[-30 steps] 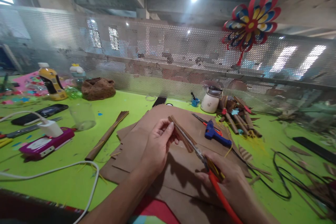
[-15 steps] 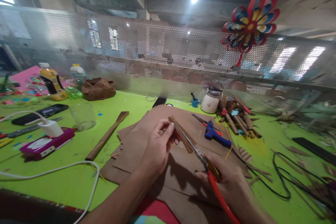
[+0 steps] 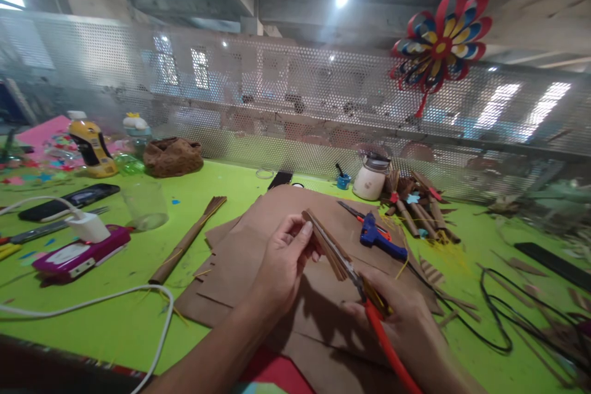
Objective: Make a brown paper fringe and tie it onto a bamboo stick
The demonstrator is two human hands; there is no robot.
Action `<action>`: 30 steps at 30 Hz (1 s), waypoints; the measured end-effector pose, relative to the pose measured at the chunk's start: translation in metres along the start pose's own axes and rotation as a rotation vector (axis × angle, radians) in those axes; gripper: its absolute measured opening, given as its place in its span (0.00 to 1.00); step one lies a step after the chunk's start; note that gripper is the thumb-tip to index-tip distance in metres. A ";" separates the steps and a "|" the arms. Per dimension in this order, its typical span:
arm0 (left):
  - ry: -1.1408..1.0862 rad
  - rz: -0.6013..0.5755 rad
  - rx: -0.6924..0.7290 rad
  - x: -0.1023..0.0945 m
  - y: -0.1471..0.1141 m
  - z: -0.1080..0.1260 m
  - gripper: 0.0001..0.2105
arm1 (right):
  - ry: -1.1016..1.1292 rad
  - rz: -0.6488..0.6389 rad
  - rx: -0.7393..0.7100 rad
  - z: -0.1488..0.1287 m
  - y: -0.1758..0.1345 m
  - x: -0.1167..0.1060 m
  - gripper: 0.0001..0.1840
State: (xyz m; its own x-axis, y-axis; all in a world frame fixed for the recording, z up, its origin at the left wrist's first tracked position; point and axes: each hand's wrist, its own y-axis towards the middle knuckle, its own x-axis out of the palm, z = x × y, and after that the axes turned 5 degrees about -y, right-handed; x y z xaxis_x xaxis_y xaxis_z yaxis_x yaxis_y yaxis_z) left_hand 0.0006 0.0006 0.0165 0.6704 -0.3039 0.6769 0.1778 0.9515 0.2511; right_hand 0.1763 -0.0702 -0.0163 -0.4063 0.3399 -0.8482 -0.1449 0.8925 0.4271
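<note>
My left hand pinches the upper end of a folded brown paper strip between thumb and fingers. Held in my right hand is a pair of scissors with red handles. Their blades lie lengthwise along the strip, pointing toward my left thumb; whether they are fully closed I cannot tell. Under both hands are large brown paper sheets, with slits cut at their left edge. To the left rests a rolled brown paper stick, its far end frayed into thin strips.
A blue glue gun lies on the sheets, its black cable looping right. Behind it are a white jar and bundled paper rolls. At left stand a clear cup, a purple power strip and a yellow bottle.
My left hand and the paper strip have shifted slightly right and down, toward the scissors. My right hand stays nearly in place.
</note>
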 end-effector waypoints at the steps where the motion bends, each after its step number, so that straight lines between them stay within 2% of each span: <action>1: 0.005 0.001 -0.001 0.000 0.000 0.000 0.05 | 0.001 0.001 0.000 0.000 0.000 0.000 0.21; 6: 0.037 0.001 -0.011 0.001 -0.001 0.001 0.05 | 0.011 0.013 0.008 -0.002 0.000 -0.002 0.20; 12: 0.094 -0.086 -0.001 -0.003 -0.003 -0.007 0.04 | 0.014 -0.007 0.016 -0.003 0.001 -0.003 0.19; 23: 0.136 -0.105 0.014 -0.006 -0.004 -0.006 0.04 | 0.022 0.027 0.012 0.001 -0.002 0.001 0.18; 30: 0.129 -0.130 0.005 -0.006 -0.004 -0.006 0.03 | 0.039 0.083 -0.051 -0.001 -0.002 0.000 0.16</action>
State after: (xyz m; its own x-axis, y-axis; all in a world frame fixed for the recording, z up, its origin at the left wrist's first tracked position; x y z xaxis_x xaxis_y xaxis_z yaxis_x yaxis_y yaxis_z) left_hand 0.0000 -0.0013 0.0069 0.7292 -0.4153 0.5438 0.2658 0.9043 0.3342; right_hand 0.1758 -0.0718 -0.0169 -0.4533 0.3998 -0.7967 -0.1547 0.8449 0.5120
